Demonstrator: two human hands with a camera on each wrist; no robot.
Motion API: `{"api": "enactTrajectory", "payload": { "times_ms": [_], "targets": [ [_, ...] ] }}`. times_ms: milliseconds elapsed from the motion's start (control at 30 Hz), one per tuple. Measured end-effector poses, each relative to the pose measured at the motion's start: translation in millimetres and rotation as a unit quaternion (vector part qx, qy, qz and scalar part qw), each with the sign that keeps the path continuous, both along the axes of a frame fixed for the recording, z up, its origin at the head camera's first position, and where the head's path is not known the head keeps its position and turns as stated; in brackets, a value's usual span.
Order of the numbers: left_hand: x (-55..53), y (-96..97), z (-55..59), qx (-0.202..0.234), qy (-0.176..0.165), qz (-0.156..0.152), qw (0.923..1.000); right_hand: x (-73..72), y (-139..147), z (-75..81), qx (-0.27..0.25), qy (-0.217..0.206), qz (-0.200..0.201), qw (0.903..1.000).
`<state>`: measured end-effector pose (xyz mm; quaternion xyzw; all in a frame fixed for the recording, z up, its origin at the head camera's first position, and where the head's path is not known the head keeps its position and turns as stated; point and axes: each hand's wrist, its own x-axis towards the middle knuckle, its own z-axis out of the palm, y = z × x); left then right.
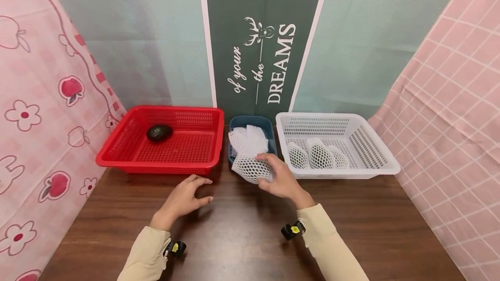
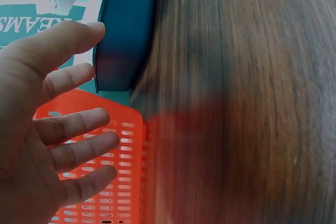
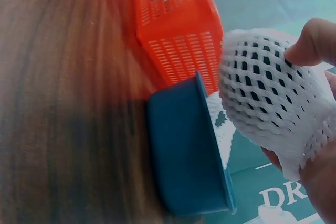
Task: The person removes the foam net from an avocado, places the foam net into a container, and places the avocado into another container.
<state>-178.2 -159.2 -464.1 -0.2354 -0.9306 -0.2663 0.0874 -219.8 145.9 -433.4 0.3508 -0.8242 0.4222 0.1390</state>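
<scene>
My right hand (image 1: 284,180) grips an avocado in a white foam net (image 1: 251,171), held in front of the small blue bin (image 1: 250,119). In the right wrist view, dark skin shows through the mesh of this netted avocado (image 3: 262,85), with the thumb pressed on its side. Loose white foam nets (image 1: 250,137) fill the blue bin. My left hand (image 1: 182,199) holds nothing; its fingers are spread and slightly bent, just in front of the red basket (image 1: 156,170). Inside that basket lies one bare dark avocado (image 1: 159,132).
To the right of the bin stands a white basket (image 1: 351,171) with 3 netted avocados (image 1: 320,155) along its near left side. All the containers line the back of the brown wooden table (image 1: 234,237). Fabric curtains (image 1: 156,34) hang behind and on both sides.
</scene>
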Motion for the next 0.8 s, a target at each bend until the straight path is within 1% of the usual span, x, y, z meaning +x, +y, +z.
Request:
{"api": "enactTrajectory", "payload": {
  "times_ms": [133, 300, 467, 567, 633, 700, 800],
  "targets": [
    [0.5, -3.7, -2.2, -0.001, 0.004, -0.002, 1.0, 4.6, -1, -6.0, 0.008, -0.02, 0.015, 0.9996],
    [2.2, -8.4, -4.8, -0.005, 0.012, 0.0, 0.9999, 7.0, -3, -16.6, 0.007, -0.015, 0.032, 0.9993],
    [2.9, -13.0, -7.4, -0.009, 0.016, 0.002, 0.9998, 4.3, -6, -29.4, 0.012, -0.001, 0.049, 0.9987],
    [3.0, -14.6, -9.0, -0.008, 0.013, 0.0, 0.9999, 1.3, -6, -36.4, 0.016, -0.016, 0.053, 0.9983],
    [3.5, -15.5, -9.7, -0.005, 0.009, 0.002, 0.9999, -1.2, -6, -41.2, 0.027, -0.032, 0.054, 0.9976],
    [3.8, -16.7, -10.7, -0.001, 0.005, 0.005, 1.0, -3.2, -6, -45.0, 0.048, -0.046, 0.055, 0.9963],
    [4.1, -18.2, -11.2, 0.002, -0.001, 0.012, 0.9999, -4.9, -4, -47.3, 0.083, -0.053, 0.054, 0.9937]
  ]
}}
